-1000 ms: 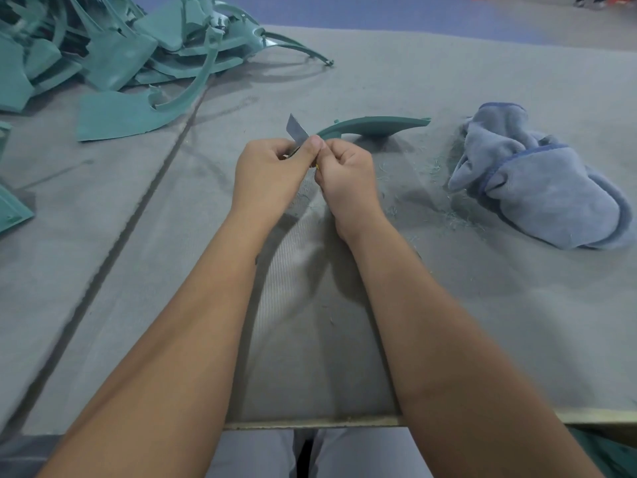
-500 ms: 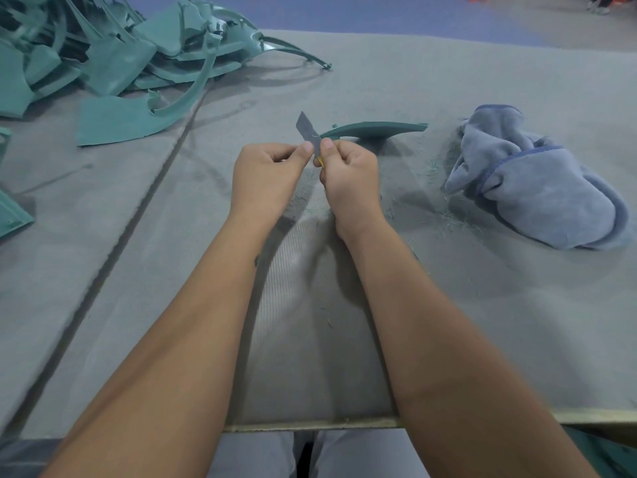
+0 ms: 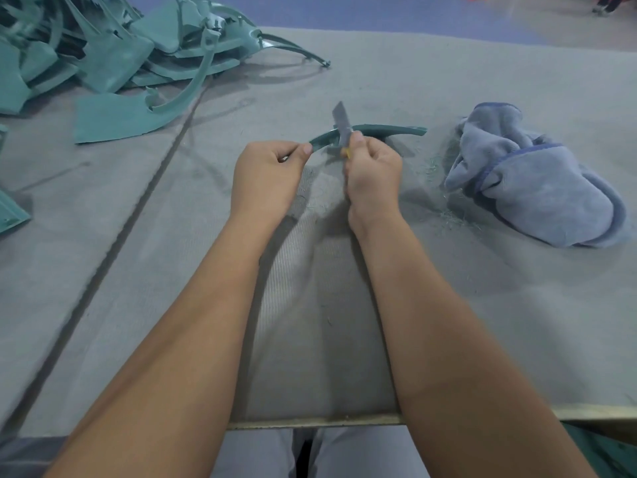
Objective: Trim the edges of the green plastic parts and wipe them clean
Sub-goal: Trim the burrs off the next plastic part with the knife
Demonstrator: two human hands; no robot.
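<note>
Far to the left of your grip and beyond it, a pile of green plastic parts [image 3: 113, 53] lies on the grey felt table [image 3: 517, 322]. Your left hand [image 3: 267, 177] pinches the near end of a curved green strip [image 3: 379, 130] between thumb and fingers. The strip arcs rightward past your right hand [image 3: 374, 177], which clenches a knife, its blade [image 3: 341, 122] crossing the strip. Green shavings [image 3: 455, 215] lie right of your grip, beside a crumpled blue cloth [image 3: 531, 181]. Blue floor [image 3: 344, 12] lies beyond the table.
</note>
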